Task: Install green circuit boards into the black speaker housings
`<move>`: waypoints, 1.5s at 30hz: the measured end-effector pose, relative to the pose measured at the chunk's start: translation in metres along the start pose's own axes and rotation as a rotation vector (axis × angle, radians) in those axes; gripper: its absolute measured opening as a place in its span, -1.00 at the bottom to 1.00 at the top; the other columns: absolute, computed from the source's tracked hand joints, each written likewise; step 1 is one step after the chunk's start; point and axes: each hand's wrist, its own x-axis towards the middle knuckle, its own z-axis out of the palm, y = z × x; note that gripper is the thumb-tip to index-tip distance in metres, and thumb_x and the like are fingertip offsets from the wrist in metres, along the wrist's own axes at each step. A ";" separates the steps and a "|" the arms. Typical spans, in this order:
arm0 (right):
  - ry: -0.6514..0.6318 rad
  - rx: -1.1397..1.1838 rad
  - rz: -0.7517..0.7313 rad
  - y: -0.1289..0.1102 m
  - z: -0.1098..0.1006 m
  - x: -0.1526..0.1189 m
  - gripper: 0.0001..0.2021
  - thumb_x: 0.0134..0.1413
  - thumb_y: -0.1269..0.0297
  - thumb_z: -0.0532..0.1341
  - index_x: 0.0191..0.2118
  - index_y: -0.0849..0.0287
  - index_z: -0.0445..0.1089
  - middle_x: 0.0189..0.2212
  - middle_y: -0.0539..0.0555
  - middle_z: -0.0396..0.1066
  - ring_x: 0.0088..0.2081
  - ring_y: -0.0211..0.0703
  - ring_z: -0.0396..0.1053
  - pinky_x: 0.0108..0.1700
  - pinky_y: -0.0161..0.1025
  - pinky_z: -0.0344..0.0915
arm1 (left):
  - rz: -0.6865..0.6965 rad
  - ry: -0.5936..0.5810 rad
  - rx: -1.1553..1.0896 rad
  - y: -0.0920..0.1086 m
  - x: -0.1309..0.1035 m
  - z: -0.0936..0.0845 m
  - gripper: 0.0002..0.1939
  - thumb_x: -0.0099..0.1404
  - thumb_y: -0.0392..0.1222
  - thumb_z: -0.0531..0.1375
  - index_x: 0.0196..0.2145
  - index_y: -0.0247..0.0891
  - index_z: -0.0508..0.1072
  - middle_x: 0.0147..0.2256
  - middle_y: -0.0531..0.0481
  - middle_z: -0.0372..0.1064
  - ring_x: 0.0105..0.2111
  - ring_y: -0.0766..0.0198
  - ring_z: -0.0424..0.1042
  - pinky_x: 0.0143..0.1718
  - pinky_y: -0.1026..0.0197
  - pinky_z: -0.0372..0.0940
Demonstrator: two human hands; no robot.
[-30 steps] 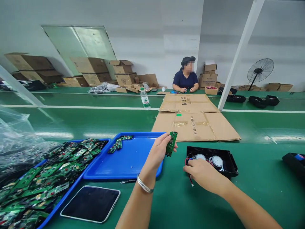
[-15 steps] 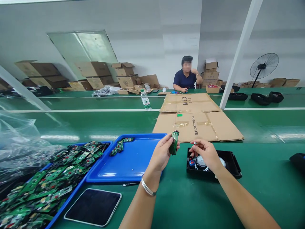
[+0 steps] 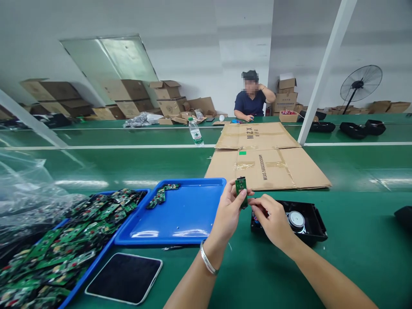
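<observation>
My left hand (image 3: 230,206) holds a small green circuit board (image 3: 241,189) upright between thumb and fingers. Close against the board's lower right edge, my right hand (image 3: 272,219) is closed in a pinch. The small white wire connector seen in it earlier is now hidden by the fingers. Beneath the right hand lies an open black speaker housing (image 3: 317,223). A round silver speaker (image 3: 296,220) shows inside it; the housing's left part is mostly covered by my hand.
A blue tray (image 3: 180,214) with several boards stands left, beside another blue tray heaped with circuit boards (image 3: 86,231). A dark-screened tablet (image 3: 125,278) lies in front. Flattened cardboard (image 3: 267,167) and a water bottle (image 3: 195,132) lie beyond. Across the bench sits another person (image 3: 252,101).
My right hand has moved left from above the housing to the board's edge. My left hand has shifted slightly right and turned the board; its thumb now lies across the front.
</observation>
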 end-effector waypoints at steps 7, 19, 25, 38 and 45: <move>0.003 -0.022 0.002 -0.003 0.001 -0.001 -0.81 0.18 0.29 0.04 -0.33 0.15 0.38 -0.53 -0.01 0.19 -0.51 -0.27 0.19 -0.45 -0.32 0.16 | 0.049 -0.020 0.010 -0.005 -0.004 0.005 -0.71 0.17 -0.18 0.20 -0.15 -0.13 0.26 -0.36 0.07 0.33 -0.27 0.27 0.38 -0.28 0.27 0.28; -0.317 -0.113 -0.209 -0.006 -0.004 -0.001 -0.78 0.21 0.44 -0.09 -0.23 0.17 0.29 -0.27 0.13 0.27 -0.22 -0.15 0.25 -0.19 -0.20 0.27 | -0.022 -0.048 -0.022 -0.010 -0.001 0.008 -0.83 0.12 -0.21 0.22 -0.29 -0.25 0.38 -0.42 0.05 0.35 -0.37 0.34 0.34 -0.31 0.32 0.23; -0.354 0.440 0.169 0.002 -0.017 0.005 -0.77 0.15 0.33 0.06 -0.05 0.09 0.17 -0.30 0.04 0.29 -0.27 -0.23 0.33 -0.22 -0.22 0.33 | -0.156 0.048 -0.163 -0.010 0.013 -0.004 -0.64 0.01 -0.23 0.31 -0.19 -0.31 0.44 -0.49 0.10 0.26 -0.55 0.45 0.22 -0.56 0.39 0.15; 0.012 0.431 0.361 0.024 -0.015 0.016 -0.82 -0.07 0.20 0.23 -0.37 0.20 0.42 -0.51 0.00 0.38 -0.50 -0.27 0.30 -0.41 -0.31 0.26 | -0.251 -0.208 -0.174 -0.011 0.019 -0.020 -0.61 0.23 -0.05 0.14 -0.07 -0.36 0.38 -0.39 -0.09 0.41 -0.37 0.27 0.35 -0.36 0.28 0.24; 0.012 0.576 0.440 0.032 -0.025 0.022 -0.82 -0.15 0.20 0.27 -0.41 0.19 0.35 -0.52 -0.04 0.32 -0.45 -0.28 0.28 -0.33 -0.30 0.24 | -0.104 -0.179 0.040 -0.010 0.016 -0.022 -0.67 0.18 -0.12 0.21 -0.10 -0.25 0.35 -0.12 -0.12 0.39 -0.18 0.21 0.36 -0.16 0.17 0.27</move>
